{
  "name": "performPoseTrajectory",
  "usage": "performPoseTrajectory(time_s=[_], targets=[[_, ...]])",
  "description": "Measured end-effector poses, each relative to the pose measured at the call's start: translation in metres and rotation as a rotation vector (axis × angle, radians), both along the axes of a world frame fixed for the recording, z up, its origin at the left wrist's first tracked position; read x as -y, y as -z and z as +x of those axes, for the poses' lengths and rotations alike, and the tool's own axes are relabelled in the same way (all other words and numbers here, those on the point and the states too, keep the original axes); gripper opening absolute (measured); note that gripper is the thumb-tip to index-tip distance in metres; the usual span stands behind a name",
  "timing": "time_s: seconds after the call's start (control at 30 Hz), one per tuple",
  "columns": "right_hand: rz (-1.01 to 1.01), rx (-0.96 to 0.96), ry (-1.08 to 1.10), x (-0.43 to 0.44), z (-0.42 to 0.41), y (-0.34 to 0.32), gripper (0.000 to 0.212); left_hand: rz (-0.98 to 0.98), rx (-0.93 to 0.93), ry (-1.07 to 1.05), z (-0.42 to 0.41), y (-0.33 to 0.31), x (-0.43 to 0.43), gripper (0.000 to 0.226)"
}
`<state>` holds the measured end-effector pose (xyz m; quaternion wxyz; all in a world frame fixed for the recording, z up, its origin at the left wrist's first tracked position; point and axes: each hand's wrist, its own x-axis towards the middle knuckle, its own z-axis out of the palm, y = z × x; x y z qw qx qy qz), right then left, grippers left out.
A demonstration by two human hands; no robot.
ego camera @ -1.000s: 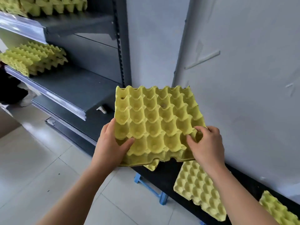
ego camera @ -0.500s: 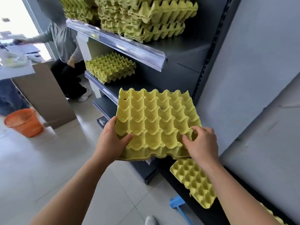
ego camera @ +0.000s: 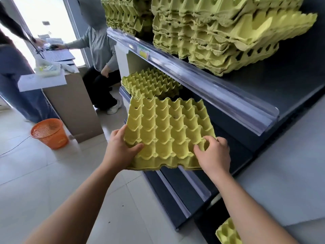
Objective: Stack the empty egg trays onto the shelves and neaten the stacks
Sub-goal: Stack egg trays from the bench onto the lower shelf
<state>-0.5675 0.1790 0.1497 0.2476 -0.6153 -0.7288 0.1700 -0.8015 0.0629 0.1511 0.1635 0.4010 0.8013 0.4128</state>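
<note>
I have swung the tray up toward the shelves. My left hand (ego camera: 121, 148) and right hand (ego camera: 213, 154) pinch the near corners of the yellow moulded-pulp egg tray (ego camera: 168, 132), held before the middle shelf (ego camera: 233, 152). Probably light, crushable; grip edges.

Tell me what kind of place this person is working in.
Probably a small shop or stockroom: dark metal shelves with clear price-label strips hold stacks of egg trays, and a counter with a laptop stands near the doorway.
</note>
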Motion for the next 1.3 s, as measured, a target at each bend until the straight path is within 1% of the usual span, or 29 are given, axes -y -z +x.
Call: performPoseTrajectory(time_s=[0.27,0.37,0.5,0.63,0.73,0.9,1.03,1.17,1.3], targets=[[-0.002,0.012,0.036,-0.053,-0.103,0.005,0.043,0.028,-0.023,0.033,-0.11,0.013,-0.072,0.075],[0.005,0.021,0.089,-0.067,-0.149,0.004,0.043,0.012,-0.046,0.077,-0.161,0.012,-0.101,0.075],[0.008,0.024,0.184,-0.082,-0.21,-0.001,0.044,-0.014,-0.05,0.172,-0.236,0.01,-0.138,0.07],[0.015,0.029,0.269,-0.097,-0.26,-0.007,0.045,-0.026,-0.05,0.223,-0.29,0.008,-0.172,0.071],[0.012,0.03,0.318,-0.111,-0.287,-0.011,0.045,-0.037,-0.045,0.281,-0.319,0.007,-0.199,0.069],[0.005,0.052,0.375,-0.142,-0.322,-0.012,0.045,-0.028,-0.002,0.306,-0.353,0.007,-0.248,0.074],[-0.013,0.024,0.404,-0.168,-0.342,-0.006,0.043,0.004,0.054,0.349,-0.371,0.009,-0.287,0.065],[-0.034,0.021,0.445,-0.198,-0.358,0.0,0.043,-0.019,0.057,0.392,-0.389,0.012,-0.327,0.07],[-0.049,0.036,0.473,-0.218,-0.373,0.007,0.044,-0.005,0.124,0.466,-0.399,0.013,-0.353,0.073]])
